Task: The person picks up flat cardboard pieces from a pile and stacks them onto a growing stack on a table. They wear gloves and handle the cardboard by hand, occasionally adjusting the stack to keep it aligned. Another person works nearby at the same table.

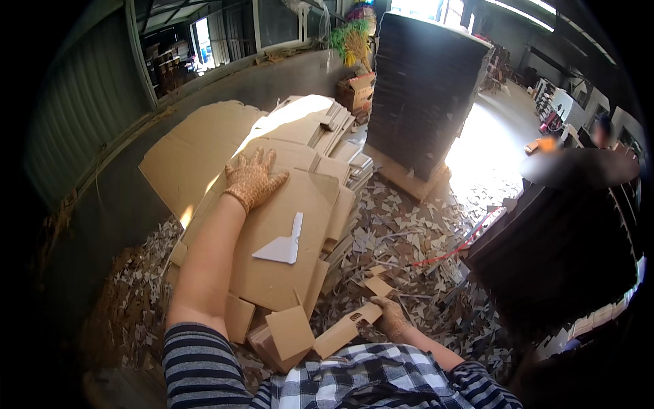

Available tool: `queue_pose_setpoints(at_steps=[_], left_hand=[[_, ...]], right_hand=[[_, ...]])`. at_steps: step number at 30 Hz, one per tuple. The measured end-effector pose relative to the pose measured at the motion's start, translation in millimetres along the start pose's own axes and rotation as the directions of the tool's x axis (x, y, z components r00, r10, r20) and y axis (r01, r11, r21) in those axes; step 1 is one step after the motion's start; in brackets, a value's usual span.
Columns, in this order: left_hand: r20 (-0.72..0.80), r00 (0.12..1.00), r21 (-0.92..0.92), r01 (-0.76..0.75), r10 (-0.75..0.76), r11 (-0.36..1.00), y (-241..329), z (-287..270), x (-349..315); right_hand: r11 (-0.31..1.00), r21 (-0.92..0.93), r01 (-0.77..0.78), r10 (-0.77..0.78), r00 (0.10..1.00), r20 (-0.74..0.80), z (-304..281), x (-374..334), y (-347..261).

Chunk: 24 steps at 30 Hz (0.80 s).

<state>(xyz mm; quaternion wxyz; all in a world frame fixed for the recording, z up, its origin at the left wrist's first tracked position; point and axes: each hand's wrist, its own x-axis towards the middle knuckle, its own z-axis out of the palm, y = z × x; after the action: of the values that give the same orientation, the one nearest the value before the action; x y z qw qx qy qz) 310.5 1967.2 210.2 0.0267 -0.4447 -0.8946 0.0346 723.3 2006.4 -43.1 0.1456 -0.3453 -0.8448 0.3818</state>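
The left hand (253, 178) lies palm down with fingers spread on the cardboard (269, 276), a stack of flat sheets left of the frame's centre. The right hand (391, 319), well apart from it at lower centre, has its fingers closed on the end of a slotted strip (340, 334); the fingertips underneath are hidden. Both hands wear patterned gloves. Whether the strip joins the stack cannot be told.

A white scrap (281, 249) lies on the top sheet, below the left hand in the frame. A square flap (291, 330) stands out at the stack's lower end, just left of the strip. A wide sheet (187, 146) reaches out to the left, behind the left forearm.

Offcuts (388, 225) cover the floor at centre and lower left. At upper centre a dark wrapped load (422, 88) stands on a pallet (409, 172), near a box (357, 92). A red strap (446, 255) trails toward a dark bale (565, 245) at right.
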Motion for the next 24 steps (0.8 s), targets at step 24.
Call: queue_pose_setpoints(at_steps=[24], left_hand=[[-0.052,0.998,-0.044,-0.024,0.022,0.999,-3.5,-1.3,-1.0]], right_hand=[[0.792,0.585,-0.173,0.165,0.984,0.067,-85.3,147.0,-198.7]])
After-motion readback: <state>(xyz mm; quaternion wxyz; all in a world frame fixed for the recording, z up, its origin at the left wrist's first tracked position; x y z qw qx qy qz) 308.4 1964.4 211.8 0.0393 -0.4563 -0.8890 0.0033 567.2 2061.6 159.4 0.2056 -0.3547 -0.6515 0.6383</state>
